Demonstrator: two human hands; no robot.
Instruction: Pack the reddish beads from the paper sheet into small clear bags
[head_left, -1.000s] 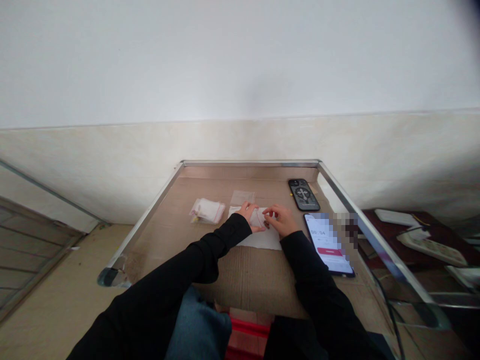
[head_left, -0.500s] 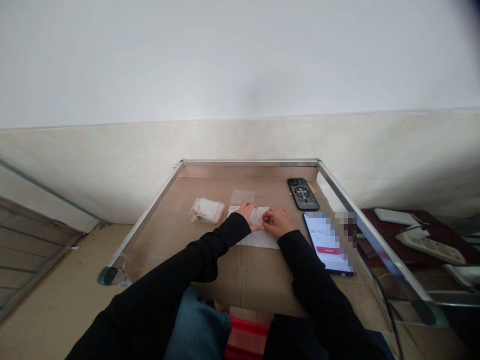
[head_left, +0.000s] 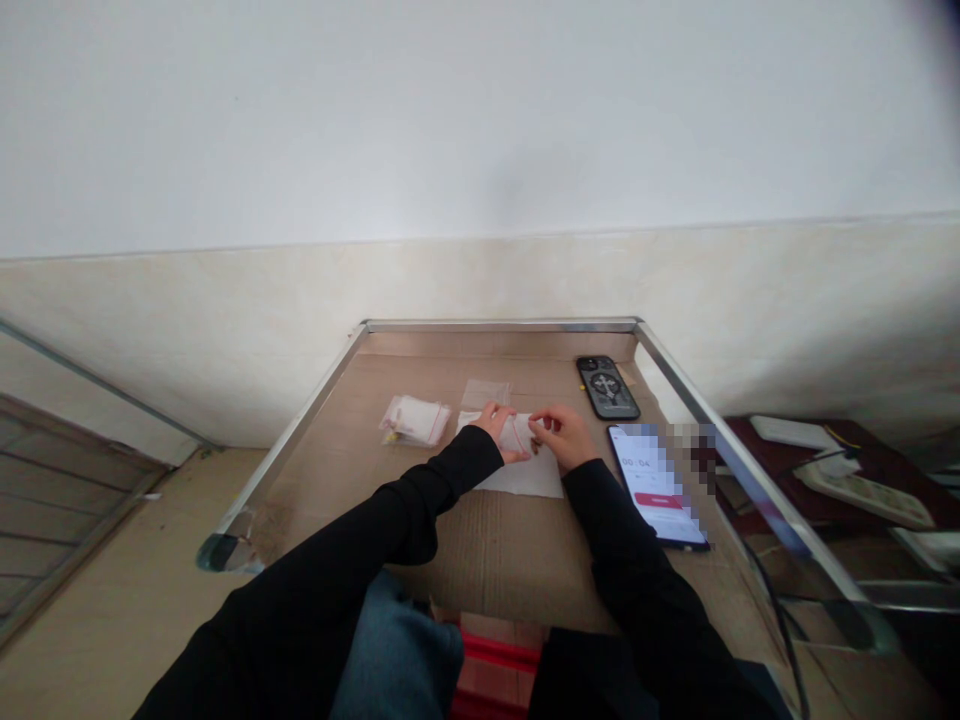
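Note:
A small clear zip bag with a red line [head_left: 514, 434] lies on a white sheet [head_left: 525, 482] in the middle of the table. My left hand [head_left: 491, 426] rests on the bag's left side, thumb and fingers spread apart and pressing it down. At the bag's right edge, the fingertips of my right hand [head_left: 564, 434] come together in a pinch; the exact grip is too small to make out. Left of my hands sits a stack of similar clear bags [head_left: 417, 420] with something white and yellowish inside. Just beyond my left hand lies a flat clear bag [head_left: 486, 393].
A black phone with a cross design [head_left: 607, 388] lies face down at the back right. Nearer, a phone with a lit timer screen [head_left: 652, 490] lies face up. Metal rails [head_left: 499, 325] edge the cardboard-covered table [head_left: 487, 560]. A power strip [head_left: 862, 495] sits further right.
My right hand has shifted slightly right and its fingers have straightened along the bag's edge. My left hand stays in place. The timer digits have changed.

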